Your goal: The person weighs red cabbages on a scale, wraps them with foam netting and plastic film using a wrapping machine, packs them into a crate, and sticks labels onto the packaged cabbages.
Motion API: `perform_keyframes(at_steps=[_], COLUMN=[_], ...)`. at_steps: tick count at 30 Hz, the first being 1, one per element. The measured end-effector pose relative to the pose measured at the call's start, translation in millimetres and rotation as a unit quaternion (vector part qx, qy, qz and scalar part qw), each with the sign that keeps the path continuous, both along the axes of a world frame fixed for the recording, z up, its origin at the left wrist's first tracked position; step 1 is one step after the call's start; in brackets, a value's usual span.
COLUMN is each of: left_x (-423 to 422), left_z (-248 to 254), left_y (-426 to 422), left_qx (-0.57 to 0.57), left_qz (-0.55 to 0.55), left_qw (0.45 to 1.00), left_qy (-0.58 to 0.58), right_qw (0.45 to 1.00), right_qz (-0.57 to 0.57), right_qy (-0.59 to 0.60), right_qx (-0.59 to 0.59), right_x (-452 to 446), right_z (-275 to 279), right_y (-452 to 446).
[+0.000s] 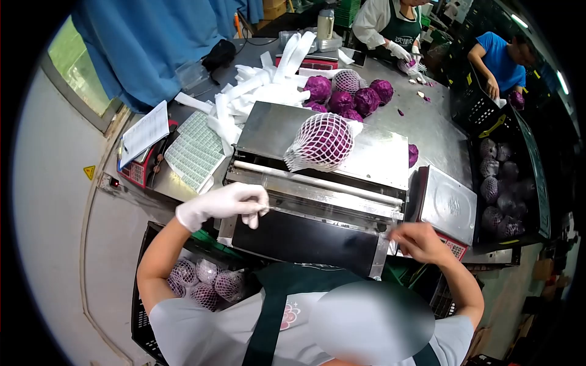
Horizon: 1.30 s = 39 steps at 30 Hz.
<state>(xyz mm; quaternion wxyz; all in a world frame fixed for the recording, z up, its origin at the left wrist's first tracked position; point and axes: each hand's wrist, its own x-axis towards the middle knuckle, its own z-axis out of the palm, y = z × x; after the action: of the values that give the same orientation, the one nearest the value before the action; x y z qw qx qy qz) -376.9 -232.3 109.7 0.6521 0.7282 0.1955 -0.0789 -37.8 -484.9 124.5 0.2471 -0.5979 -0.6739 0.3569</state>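
My left hand, in a white glove, pinches at the left end of a clear plastic film stretched across the wrapping machine. At the other end, the fingers of my bare right hand are pinched together on the film's edge; the film is thin and hard to see there. A long white roller runs behind the film, and a black plate lies in front. On the machine's metal top sits a purple cabbage in a white foam net, its gathered end towards the left.
Loose purple cabbages and white foam nets lie behind the machine. A scale stands right, a label sheet and clipboard left. Crates hold wrapped cabbages. Two people work at the back; one handles a cabbage.
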Motion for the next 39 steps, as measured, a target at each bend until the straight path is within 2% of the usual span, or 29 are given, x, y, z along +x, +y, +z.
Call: perform_keyframes(at_steps=[1,2,3,4,5,6,7,8,9,10,11,12,13,15,18,19,21,22,24,25,27,29,31,32,33,35,36,37,39], left_x=[-4.9,-5.7,-0.8,6.1,23.5,41.6,59.3,77.5,93.3,102.4,114.8,114.2,123.5,133.5,138.0,139.2,134.8,126.5,106.8,96.4,74.7,51.1,34.6,33.3,33.4,30.8,27.9,22.0,12.2], left_z=[12.4,32.8,49.0,54.5,72.8,65.8,37.8,20.3,5.1,-22.5,-27.6,-72.3,-62.4,-67.1,-77.8,-77.6,-80.3,-69.4,-55.2,-49.8,-18.0,-45.0,-70.6,-45.0,-67.2,-77.1,-90.8,-101.0,-90.4], left_y=[0.7,1.3,2.4,13.5,5.5,18.9,48.4,60.3,68.6,76.6,80.3,84.1,77.4,75.0,81.9,81.8,74.6,61.5,30.6,5.5,-41.2,-63.9,-83.9,-93.4,-103.6,-102.4,-95.1,-96.4,-100.2], left_qx=[-0.041,0.007,0.006,0.067,0.110,0.156,0.249,0.348,0.346,0.381,0.371,0.478,0.398,0.298,0.304,0.296,0.248,0.260,0.261,0.205,0.144,-0.035,-0.240,-0.271,-0.302,-0.328,-0.291,-0.261,-0.193], left_qz=[-0.007,-0.001,0.038,0.076,0.192,0.208,0.194,0.179,0.139,0.121,0.018,0.065,0.083,0.156,0.203,0.212,0.241,0.228,0.202,0.211,0.170,0.133,0.129,0.091,0.085,0.028,-0.017,0.004,0.013], left_qw=[0.996,0.985,0.959,0.931,0.926,0.915,0.909,0.901,0.907,0.898,0.907,0.861,0.893,0.925,0.907,0.904,0.900,0.908,0.920,0.931,0.963,0.990,0.958,0.943,0.929,0.918,0.921,0.924,0.939], left_qy=[-0.081,-0.174,-0.282,-0.350,-0.306,-0.308,-0.274,-0.188,-0.193,-0.181,-0.200,-0.161,-0.191,-0.178,-0.210,-0.225,-0.265,-0.236,-0.212,-0.216,-0.148,-0.010,0.084,0.169,0.197,0.222,0.259,0.279,0.285], right_qw=[0.999,0.986,0.964,0.953,0.939,0.929,0.918,0.940,0.965,0.981,0.992,0.992,0.976,0.990,0.986,0.966,0.975,0.972,0.981,0.983,0.982,0.956,0.858,0.825,0.795,0.772,0.804,0.809,0.829], right_qz=[0.007,-0.022,-0.039,-0.077,-0.117,-0.225,-0.194,-0.156,-0.073,-0.084,-0.055,-0.020,0.012,-0.059,-0.104,-0.122,-0.120,-0.097,-0.114,-0.123,-0.085,-0.087,-0.127,-0.239,-0.170,-0.150,-0.076,-0.122,-0.167], right_qy=[0.040,0.109,0.182,0.177,0.169,0.126,0.171,0.095,0.106,0.040,-0.094,-0.104,-0.070,-0.035,0.000,0.100,0.147,0.175,0.134,0.130,0.170,0.204,0.319,0.298,0.406,0.387,0.287,0.269,0.305], right_qx=[0.020,0.123,0.189,0.232,0.275,0.266,0.299,0.289,0.230,0.167,0.067,0.074,0.205,0.127,0.130,0.204,0.118,0.121,0.078,0.043,0.001,-0.193,-0.381,-0.417,-0.417,-0.482,-0.515,-0.508,-0.438], right_x=[-4.5,-5.2,2.9,16.5,30.0,38.1,39.2,57.7,72.9,85.8,63.2,50.7,29.5,13.9,16.7,11.4,18.6,6.4,-2.0,-9.4,-28.5,-38.0,-59.5,-72.0,-81.7,-87.2,-78.9,-79.7,-74.7], right_z=[26.8,39.1,47.0,47.3,47.5,44.0,42.4,22.2,-10.7,-65.3,-62.0,-85.3,-95.6,-85.9,-82.0,-83.9,-75.8,-60.4,-52.4,-46.4,-41.8,-59.5,-77.0,-105.0,-119.6,-123.2,-110.5,-109.3,-126.8], right_y=[-5.1,-5.8,3.0,25.6,48.2,83.4,117.0,147.2,175.2,196.5,199.5,201.2,204.3,209.0,214.8,219.6,205.9,190.9,153.7,131.3,90.6,54.6,34.4,23.1,23.4,25.1,28.5,21.3,-14.7])
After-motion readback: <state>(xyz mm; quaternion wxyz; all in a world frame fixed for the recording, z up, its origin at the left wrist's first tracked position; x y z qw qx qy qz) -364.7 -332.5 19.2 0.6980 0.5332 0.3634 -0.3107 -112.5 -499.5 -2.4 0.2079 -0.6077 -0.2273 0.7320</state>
